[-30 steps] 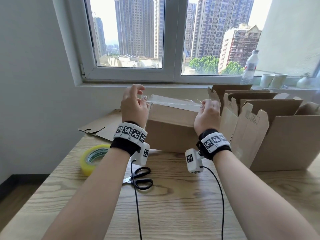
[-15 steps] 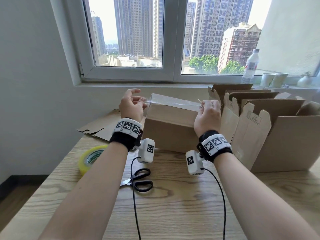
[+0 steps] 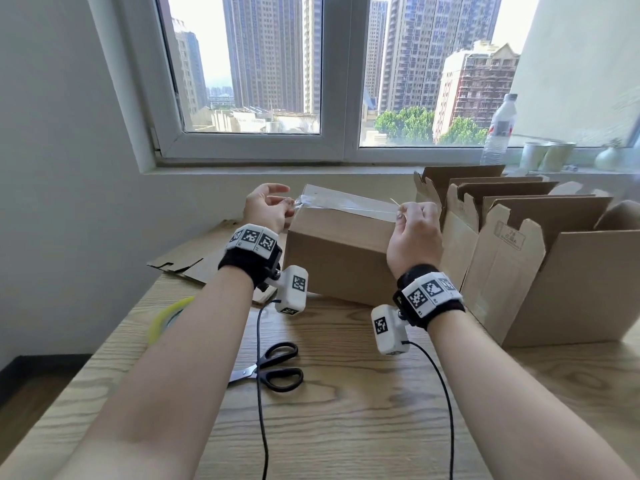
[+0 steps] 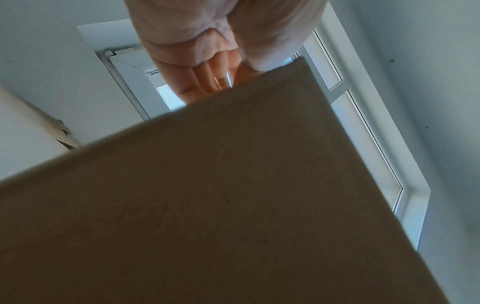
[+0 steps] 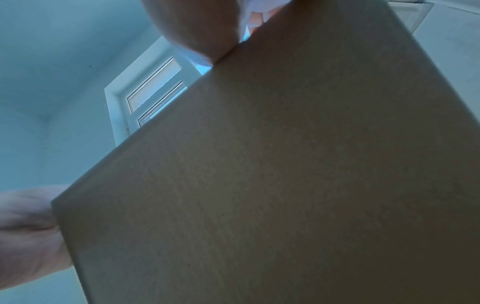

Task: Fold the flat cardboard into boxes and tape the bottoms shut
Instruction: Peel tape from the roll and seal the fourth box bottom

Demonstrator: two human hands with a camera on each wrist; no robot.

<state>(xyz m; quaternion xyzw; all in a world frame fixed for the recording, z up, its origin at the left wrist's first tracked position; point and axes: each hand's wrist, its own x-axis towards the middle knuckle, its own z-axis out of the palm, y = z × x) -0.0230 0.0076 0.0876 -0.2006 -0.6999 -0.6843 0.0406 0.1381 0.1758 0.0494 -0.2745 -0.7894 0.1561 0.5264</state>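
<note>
The right hand (image 3: 414, 233) pinches one end of a clear tape strip (image 3: 346, 202); the left hand (image 3: 268, 211) pinches the other, fingers loosely curled. Between them the strip lies along the top of the box (image 3: 341, 251). If either pinch slackens, the tape could wrinkle or land off the seam.

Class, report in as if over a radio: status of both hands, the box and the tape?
Left hand and right hand each pinch an end of the clear tape strip. Strip stretched along top of closed box. Scissors idle on table; nothing blocking.
</note>
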